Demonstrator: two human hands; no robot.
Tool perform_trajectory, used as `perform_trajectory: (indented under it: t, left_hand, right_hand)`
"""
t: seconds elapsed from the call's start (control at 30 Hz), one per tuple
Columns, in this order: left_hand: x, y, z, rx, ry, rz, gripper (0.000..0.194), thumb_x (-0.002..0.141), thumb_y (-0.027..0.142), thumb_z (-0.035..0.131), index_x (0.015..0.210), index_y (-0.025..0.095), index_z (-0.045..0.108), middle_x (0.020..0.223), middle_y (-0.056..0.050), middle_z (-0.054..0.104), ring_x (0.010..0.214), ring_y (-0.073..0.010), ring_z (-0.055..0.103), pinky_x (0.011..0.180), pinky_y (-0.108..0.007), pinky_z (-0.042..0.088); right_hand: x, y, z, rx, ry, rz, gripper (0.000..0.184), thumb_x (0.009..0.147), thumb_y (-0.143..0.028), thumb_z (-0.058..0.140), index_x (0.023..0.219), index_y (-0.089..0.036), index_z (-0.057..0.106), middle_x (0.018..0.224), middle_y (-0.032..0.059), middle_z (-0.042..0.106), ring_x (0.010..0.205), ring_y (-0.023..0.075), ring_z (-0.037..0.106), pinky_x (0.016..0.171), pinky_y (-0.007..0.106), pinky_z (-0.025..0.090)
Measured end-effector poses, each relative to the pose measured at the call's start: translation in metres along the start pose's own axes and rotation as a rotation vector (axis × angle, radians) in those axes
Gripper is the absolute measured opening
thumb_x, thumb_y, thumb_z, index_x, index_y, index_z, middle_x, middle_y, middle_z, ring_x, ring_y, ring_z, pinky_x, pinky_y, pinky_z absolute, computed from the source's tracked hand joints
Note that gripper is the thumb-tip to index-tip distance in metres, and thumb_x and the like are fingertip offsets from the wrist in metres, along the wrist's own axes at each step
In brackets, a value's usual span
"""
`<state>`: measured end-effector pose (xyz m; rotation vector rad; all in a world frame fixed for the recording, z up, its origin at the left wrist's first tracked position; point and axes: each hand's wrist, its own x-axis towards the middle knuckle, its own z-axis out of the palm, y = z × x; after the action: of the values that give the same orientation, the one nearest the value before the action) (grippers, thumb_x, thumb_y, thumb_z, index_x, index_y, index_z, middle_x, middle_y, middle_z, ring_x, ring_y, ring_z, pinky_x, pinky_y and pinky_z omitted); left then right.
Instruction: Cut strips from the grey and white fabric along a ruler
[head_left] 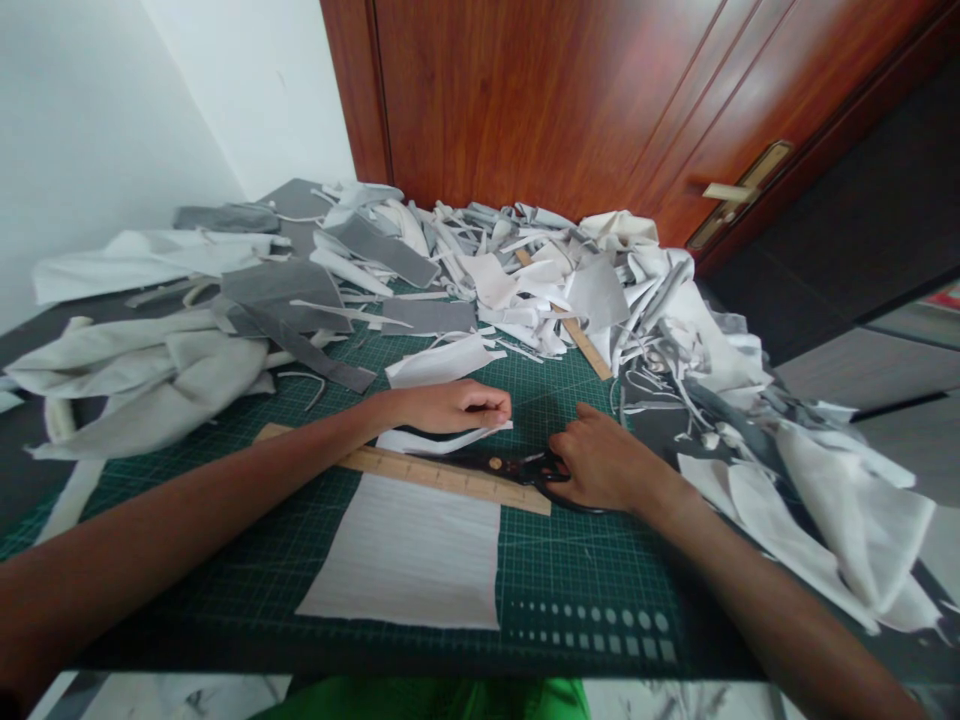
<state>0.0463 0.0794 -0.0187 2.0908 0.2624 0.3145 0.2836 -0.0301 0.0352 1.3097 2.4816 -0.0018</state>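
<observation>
Green cutting mat [577, 570] lay across the bench [375, 658] in the head view, and the work sat on its middle. The right hand [607, 462] was closed around the finger loops of black-handled scissors [517, 468], whose blades pointed left along the far edge of a wooden ruler [442, 477]; the ruler lay slantwise on the mat. The left hand [450, 406] was curled, its fingers drawn in and hovering just above a white strip of fabric [435, 438] on the mat, beside the ruler's far edge. Whether those fingers pinched the strip, I could not tell.

Nearer the bench edge on the mat, just below the ruler, lay a striped white fabric panel [405, 552], flat and roughly rectangular. Beyond the far edge of the mat rose a heap of white and grey fabric scraps [555, 290], with a second wooden ruler [577, 340] partly buried in it. To the left of the mat lay grey fabric pieces [277, 290] and crumpled white fabric pieces [142, 370]; more white fabric pieces [840, 530] spread to its right. Behind it all stood a reddish wooden door [525, 100] with a brass handle [739, 195].
</observation>
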Motion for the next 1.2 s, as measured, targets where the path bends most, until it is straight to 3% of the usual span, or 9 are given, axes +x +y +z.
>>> perform_trajectory:
  t: [0.2,0.47,0.77,1.2]
  left_hand:
    - [0.000,0.001,-0.001,-0.018,0.011,-0.017,0.046,0.108,0.058,0.052,0.084,0.019,0.058,0.077,0.000,0.058,0.072,-0.0160,0.050,0.069,-0.027,0.038]
    - [0.000,0.002,-0.001,-0.035,0.017,-0.007,0.047,0.109,0.057,0.052,0.084,0.018,0.060,0.077,-0.001,0.059,0.073,-0.0161,0.051,0.069,-0.027,0.039]
    - [0.000,0.002,-0.002,-0.007,-0.009,-0.008,0.047,0.111,0.056,0.047,0.085,0.019,0.058,0.077,0.000,0.057,0.071,-0.0152,0.049,0.069,-0.027,0.038]
    - [0.000,0.002,-0.002,-0.027,0.002,0.016,0.046,0.111,0.055,0.049,0.084,0.018,0.059,0.076,0.000,0.057,0.072,-0.0153,0.051,0.068,-0.026,0.038]
  right_hand:
    - [-0.001,0.000,0.010,0.003,0.032,0.019,0.032,0.093,-0.043,0.070,0.080,-0.015,0.078,0.075,0.0127,0.078,0.080,0.0274,0.072,0.099,0.042,0.042]
    - [-0.001,0.006,0.017,0.095,0.080,0.039,0.036,0.091,-0.050,0.071,0.072,-0.020,0.071,0.071,0.0099,0.072,0.082,0.0288,0.070,0.084,0.039,0.044]
    - [0.001,0.010,0.012,0.175,0.049,0.040,0.031,0.090,-0.043,0.070,0.069,-0.020,0.069,0.069,0.0074,0.071,0.071,0.0221,0.066,0.068,0.034,0.037]
    - [0.002,0.011,0.005,0.175,-0.008,0.028,0.031,0.092,-0.041,0.071,0.071,-0.019,0.071,0.075,0.0088,0.076,0.076,0.0232,0.071,0.072,0.034,0.039]
